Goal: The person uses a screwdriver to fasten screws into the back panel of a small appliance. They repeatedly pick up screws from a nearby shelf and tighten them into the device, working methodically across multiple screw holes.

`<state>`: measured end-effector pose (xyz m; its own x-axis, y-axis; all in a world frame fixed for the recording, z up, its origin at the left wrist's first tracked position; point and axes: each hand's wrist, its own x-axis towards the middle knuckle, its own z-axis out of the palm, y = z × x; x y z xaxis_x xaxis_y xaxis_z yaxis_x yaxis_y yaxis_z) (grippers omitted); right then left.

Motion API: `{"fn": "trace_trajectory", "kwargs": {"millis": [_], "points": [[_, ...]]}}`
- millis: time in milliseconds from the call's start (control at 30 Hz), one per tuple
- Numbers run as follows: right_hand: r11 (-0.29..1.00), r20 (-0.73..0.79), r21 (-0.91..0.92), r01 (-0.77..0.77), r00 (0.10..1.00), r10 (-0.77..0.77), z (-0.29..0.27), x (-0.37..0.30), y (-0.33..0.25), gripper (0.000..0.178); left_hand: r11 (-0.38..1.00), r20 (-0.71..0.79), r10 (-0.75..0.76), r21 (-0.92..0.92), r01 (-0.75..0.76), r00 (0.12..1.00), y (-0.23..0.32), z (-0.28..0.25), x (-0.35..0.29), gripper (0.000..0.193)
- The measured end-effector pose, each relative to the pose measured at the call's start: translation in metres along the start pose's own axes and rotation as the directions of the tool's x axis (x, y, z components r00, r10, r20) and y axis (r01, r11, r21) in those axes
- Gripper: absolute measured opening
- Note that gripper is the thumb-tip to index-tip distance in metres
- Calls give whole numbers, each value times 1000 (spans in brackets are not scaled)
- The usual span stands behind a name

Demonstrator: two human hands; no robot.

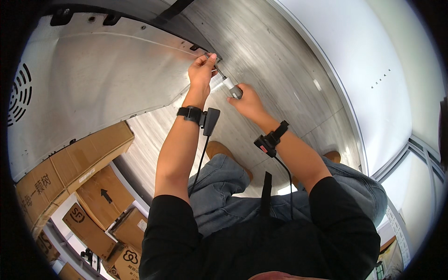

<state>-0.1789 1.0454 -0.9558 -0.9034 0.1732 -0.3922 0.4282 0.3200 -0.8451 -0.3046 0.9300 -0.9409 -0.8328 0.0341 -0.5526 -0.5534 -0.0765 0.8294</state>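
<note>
A screwdriver (227, 82) with a white and grey handle is gripped by my right hand (247, 101), closed round the handle's end. Its thin shaft slants up and left toward the corner of a large silver metal panel (116, 65). At that corner my left hand (201, 73) is pinched, thumb and fingers close to the shaft's tip. What those fingers hold is too small to make out. The panel has holes and dark clips along its top edge and round vent slots at the far left.
Cardboard boxes (105, 193) are stacked at lower left, under the panel. A pale wood-look floor (289, 70) lies beneath my hands. To the right stands a long white curved-looking panel (368, 60). Straps with small black devices and cables (204, 149) sit on both my forearms.
</note>
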Motion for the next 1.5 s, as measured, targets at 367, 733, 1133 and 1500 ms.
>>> {"fn": "trace_trajectory", "kwargs": {"millis": [367,733,1133,1500], "points": [[712,583,501,-492,800,142,-24,-4,-8,37,998,59,-38,-56,41,998,3,-12,8,13],[899,324,316,-302,925,197,-3,1,14,34,1000,11,4,13,-4,1000,1,-4,-1,14],[633,611,565,-528,784,108,-22,-2,7,47,998,53,-37,-46,40,998,1,-11,3,15],[956,360,226,-185,928,94,-10,-2,5,46,994,-46,19,108,-14,999,4,-3,-4,14]]}}
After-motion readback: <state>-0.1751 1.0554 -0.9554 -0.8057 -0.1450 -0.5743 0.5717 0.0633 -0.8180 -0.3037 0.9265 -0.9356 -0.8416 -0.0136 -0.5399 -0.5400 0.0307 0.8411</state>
